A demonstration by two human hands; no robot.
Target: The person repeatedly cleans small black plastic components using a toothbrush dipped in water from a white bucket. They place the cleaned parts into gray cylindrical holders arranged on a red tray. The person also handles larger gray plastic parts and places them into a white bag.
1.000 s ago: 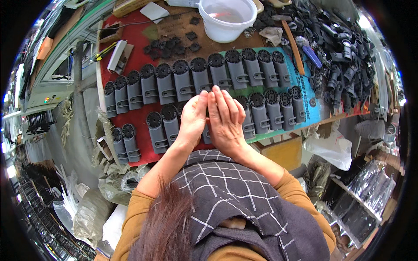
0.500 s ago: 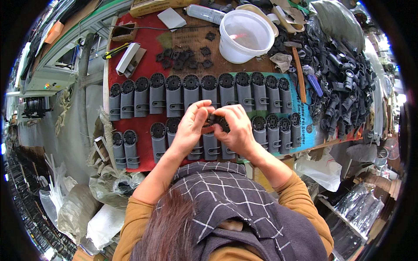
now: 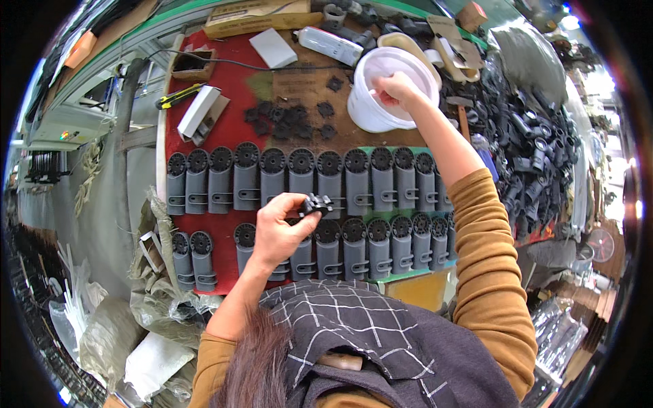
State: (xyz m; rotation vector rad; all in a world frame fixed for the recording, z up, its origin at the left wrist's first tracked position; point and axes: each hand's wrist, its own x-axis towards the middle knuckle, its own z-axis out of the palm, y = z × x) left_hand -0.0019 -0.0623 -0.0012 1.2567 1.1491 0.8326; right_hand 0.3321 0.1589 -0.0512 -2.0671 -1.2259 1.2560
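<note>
My left hand pinches a small black plastic part with prongs between thumb and fingers, above the lower row of grey tubular parts. My right hand reaches over the rim into the white plastic bucket; its fingertips are blurred, and whatever they touch inside cannot be made out. Two rows of grey tubular parts with round black ends lie across the table in front of me. Beyond them, several small black star-shaped pieces lie in a loose cluster.
A heap of black plastic parts covers the right side, beside a hammer. At the back are a spray can, a white box and a long carton. A yellow cutter knife lies by an open white box.
My right hand has left the black part and moved up and right into the bucket. The left hand keeps the part and has moved slightly lower. The whole view has shifted.
</note>
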